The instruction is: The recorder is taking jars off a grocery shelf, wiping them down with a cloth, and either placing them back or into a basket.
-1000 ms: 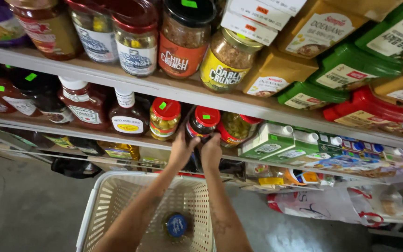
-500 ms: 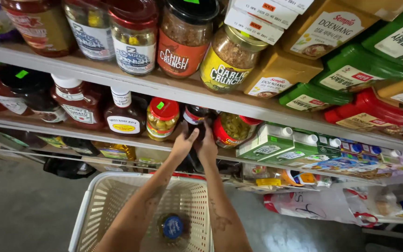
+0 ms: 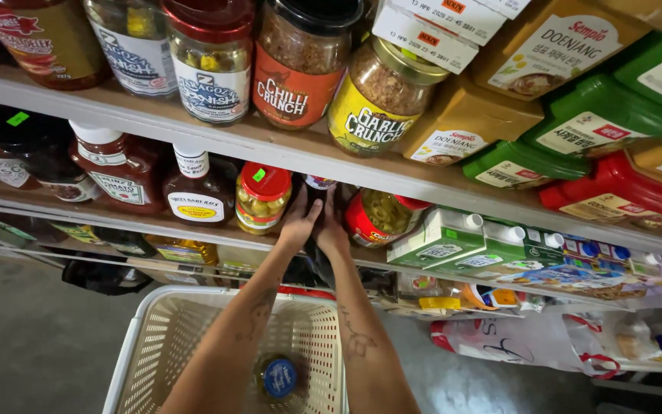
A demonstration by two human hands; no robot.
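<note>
Red-lidded and dark, a jar (image 3: 317, 192) sits deep on the middle shelf (image 3: 216, 230), mostly hidden behind the two hands that reach in for it. From the head camera, the left hand (image 3: 300, 222) presses the jar's left side and the right hand (image 3: 332, 230) its right side, fingers wrapped around it. Just left of this jar stands a red-capped jar of green olives (image 3: 263, 198); further left, a brown sauce bottle (image 3: 197, 190). Just right of it lies a tilted olive jar (image 3: 381, 218), then green cartons (image 3: 453, 239). Below the jar, under the forearms, a cream basket (image 3: 155, 345) holds a blue-lidded jar (image 3: 279, 377).
</note>
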